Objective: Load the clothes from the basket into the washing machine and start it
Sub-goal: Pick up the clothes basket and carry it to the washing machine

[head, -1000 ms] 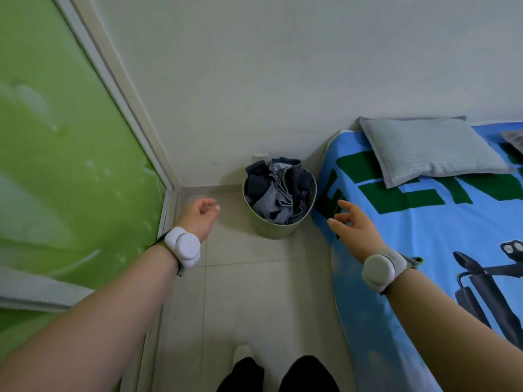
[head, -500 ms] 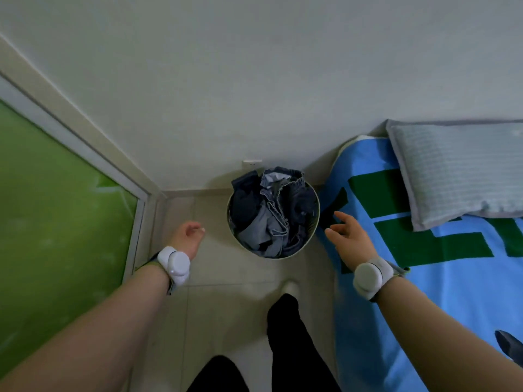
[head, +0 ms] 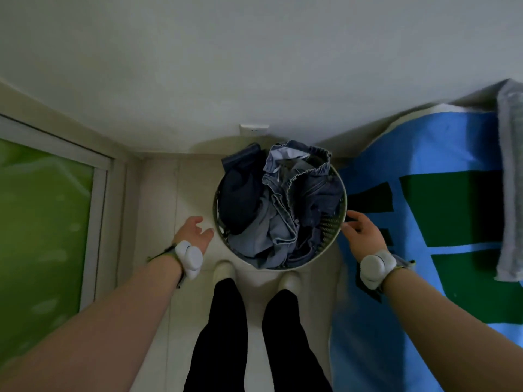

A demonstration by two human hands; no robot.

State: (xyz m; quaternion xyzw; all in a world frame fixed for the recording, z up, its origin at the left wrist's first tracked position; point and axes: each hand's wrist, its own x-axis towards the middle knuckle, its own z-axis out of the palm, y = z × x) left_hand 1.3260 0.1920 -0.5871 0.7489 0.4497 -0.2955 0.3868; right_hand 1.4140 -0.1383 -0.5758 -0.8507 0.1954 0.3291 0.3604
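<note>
Both bare forearms reach forward and down, each wrist wearing a white rounded band. The left hand [head: 195, 232] is open, palm turned inward, fingers loosely spread. The right hand [head: 363, 232] is open too, fingers curled slightly forward. Black-trousered legs stand between.

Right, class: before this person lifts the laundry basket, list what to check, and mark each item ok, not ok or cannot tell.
1. Left hand open beside the basket rim, not touching: ok for reaching in, no grip yet.
2. Right hand open, fingertips at the rim: contact cannot tell.
3. Clothes heaped, a dark piece draped over the far rim: not ok, could slip off.
4. Feet close against the basket: ok.
5. Blue bedcover right against the basket's right side: not ok, cramped for that hand.
6. Washing machine: not in view, cannot tell.
</note>
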